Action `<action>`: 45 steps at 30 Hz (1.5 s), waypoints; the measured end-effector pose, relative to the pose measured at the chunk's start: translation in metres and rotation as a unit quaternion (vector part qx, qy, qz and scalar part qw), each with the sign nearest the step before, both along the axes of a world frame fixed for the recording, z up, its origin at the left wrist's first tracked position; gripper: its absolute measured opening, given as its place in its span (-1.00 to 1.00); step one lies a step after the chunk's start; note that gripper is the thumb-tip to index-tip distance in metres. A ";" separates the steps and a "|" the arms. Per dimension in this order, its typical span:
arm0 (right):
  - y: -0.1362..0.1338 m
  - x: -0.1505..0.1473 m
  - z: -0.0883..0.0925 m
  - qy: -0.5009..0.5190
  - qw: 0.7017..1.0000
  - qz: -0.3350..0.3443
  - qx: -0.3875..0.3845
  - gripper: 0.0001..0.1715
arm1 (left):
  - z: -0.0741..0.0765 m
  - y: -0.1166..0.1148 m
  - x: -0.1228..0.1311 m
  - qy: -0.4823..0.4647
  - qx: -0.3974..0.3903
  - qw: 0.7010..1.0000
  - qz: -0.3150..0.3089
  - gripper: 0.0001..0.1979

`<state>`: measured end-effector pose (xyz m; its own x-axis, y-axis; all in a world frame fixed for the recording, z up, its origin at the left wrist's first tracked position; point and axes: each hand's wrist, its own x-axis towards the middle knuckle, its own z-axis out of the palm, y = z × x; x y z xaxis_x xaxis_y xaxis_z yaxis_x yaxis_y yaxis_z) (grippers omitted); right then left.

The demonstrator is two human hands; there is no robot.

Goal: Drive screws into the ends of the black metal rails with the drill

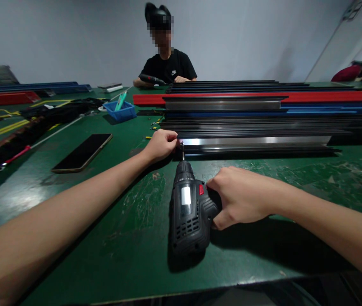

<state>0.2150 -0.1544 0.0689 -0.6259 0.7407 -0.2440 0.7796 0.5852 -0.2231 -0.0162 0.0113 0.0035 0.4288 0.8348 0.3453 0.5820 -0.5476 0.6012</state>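
My right hand is wrapped round the grip of a black cordless drill lying on its side just above or on the green table. The drill's bit points away from me and reaches the left end of a black metal profile with a shiny inner face. At that same end, my left hand is closed, thumb and fingertips pinched against the profile's corner by the bit's tip. Whether a screw sits at the tip is too small to tell.
Behind the near profile lie stacked black, blue and red profiles. Left stand a blue tray with a teal cutter, a phone, a red-handled screwdriver and yellow cables. Across the table a person holds another drill.
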 end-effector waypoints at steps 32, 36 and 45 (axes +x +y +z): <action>-0.001 0.000 0.000 -0.003 1.000 0.003 0.001 -0.42 | 0.002 -0.001 -0.001 -0.008 -0.006 1.000 -0.003 -0.69; 0.000 0.000 0.001 0.006 1.000 0.007 -0.001 -0.42 | 0.002 -0.001 -0.001 -0.008 -0.004 1.000 -0.003 -0.69; 0.000 0.000 0.001 0.004 1.000 0.006 -0.004 -0.43 | 0.001 0.000 -0.001 -0.007 -0.005 1.000 -0.006 -0.70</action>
